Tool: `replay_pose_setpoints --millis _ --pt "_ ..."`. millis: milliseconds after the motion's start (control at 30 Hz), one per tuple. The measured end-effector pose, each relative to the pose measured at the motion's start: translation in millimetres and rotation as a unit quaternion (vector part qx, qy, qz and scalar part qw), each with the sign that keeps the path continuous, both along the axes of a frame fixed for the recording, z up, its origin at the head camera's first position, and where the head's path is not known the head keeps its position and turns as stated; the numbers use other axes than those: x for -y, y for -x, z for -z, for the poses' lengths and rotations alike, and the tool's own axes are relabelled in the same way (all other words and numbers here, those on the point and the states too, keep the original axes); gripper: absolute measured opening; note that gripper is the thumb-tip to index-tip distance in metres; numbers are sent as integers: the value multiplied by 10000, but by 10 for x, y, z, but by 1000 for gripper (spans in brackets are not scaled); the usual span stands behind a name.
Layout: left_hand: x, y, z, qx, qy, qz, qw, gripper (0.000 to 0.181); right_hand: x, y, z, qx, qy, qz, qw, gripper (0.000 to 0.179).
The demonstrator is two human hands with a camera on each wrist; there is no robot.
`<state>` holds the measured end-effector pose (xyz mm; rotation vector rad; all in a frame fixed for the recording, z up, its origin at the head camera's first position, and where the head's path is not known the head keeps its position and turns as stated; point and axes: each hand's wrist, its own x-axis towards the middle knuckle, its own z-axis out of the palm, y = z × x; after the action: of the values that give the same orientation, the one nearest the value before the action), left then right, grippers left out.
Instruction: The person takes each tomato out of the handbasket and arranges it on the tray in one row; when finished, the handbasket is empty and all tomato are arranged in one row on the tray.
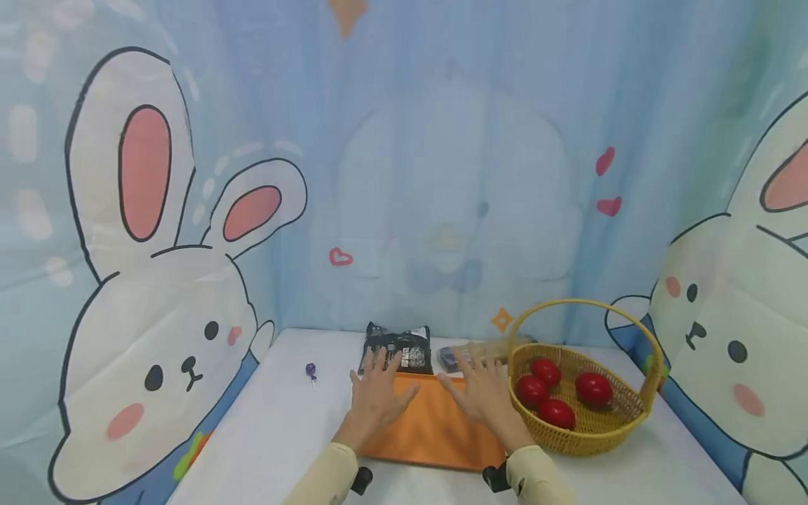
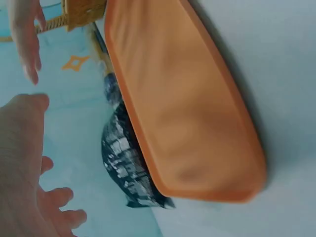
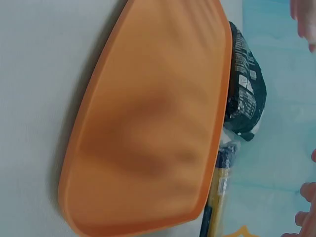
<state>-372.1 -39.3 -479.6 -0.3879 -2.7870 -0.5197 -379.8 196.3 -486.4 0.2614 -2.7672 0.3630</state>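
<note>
Over the orange tray, both hands hover with fingers spread and nothing held. My left hand is above the tray's left part, my right hand above its right part. In the left wrist view the tray lies flat on the white table. Just behind it sits a black plastic packet with white print, partly hidden by the left fingertips in the head view. To its right lies a clear-wrapped package with dark blue and yellowish parts, partly hidden by the right hand.
A yellow woven basket with a tall handle stands right of the tray, holding several glossy red round objects. On the left of the table lies a purple lollipop. A blue curtain with cartoon rabbits hangs behind.
</note>
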Motion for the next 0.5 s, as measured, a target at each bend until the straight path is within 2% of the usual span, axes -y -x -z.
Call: replay_pose_setpoints --millis 133,267,400,500 --pt "181 -40 80 445 -382 231 9980 97 -80 -3 -29 -141 -35 20 9999 75" --pt "402 -127 237 957 -599 335 9930 114 -155 -24 -31 -96 -32 16 9999 77" --pt "617 -214 427 1353 -983 452 9849 130 -275 -91 -47 -99 337 -191 9992 78" --pt "757 -248 539 1662 -1206 482 9775 134 -411 -168 -129 10 813 -446 9957 78"
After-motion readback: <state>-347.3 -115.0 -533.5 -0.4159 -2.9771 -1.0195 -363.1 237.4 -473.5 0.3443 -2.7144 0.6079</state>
